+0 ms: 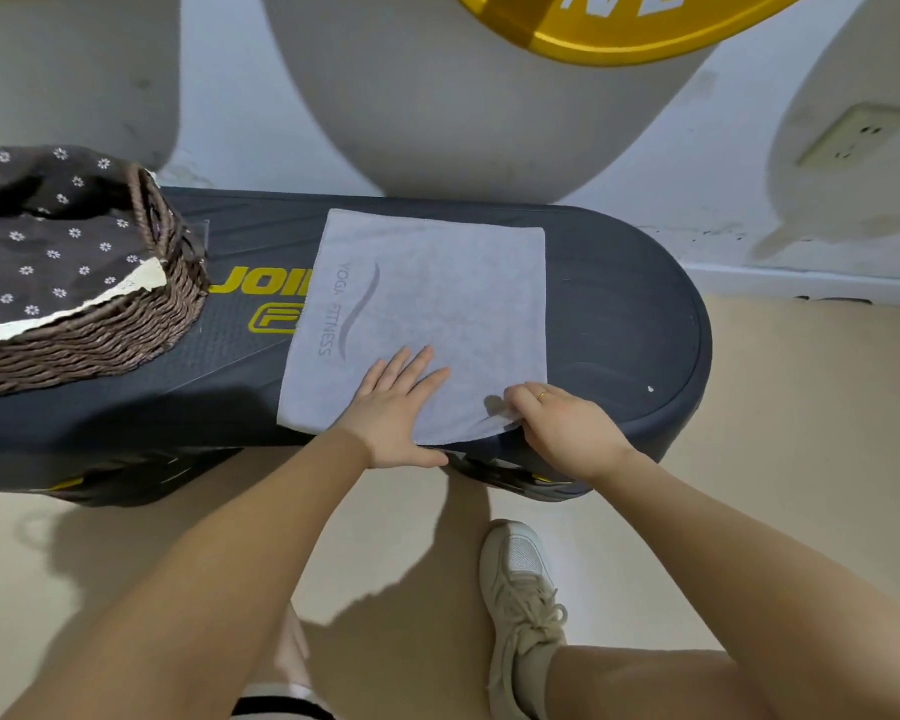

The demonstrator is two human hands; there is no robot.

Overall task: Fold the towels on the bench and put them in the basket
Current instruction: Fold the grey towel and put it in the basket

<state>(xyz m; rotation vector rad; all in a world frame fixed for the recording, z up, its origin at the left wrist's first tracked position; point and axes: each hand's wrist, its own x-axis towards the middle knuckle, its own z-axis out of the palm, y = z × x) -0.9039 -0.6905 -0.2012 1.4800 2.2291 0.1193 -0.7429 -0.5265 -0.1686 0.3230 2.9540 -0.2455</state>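
— Grey towel (427, 314) lies flat on the bench (619, 324); which step?
— Folding. Left hand (393, 407) presses it, fingers straight and spread; right hand (562, 433) pinches the near corner.
— Next?
— Probably carry that corner across, then to the basket (126, 324).

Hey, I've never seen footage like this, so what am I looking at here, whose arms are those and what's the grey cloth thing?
There is no machine here. A person wears a camera on the head, so the single picture looks down their own arms. The left hand lies flat on a grey towel printed YOGA FITNESS. The right hand pinches the towel's near right corner. The towel lies spread on a dark exercise bench. A wicker basket with a flowered lining stands at the bench's left end. Below is the person's shoe.
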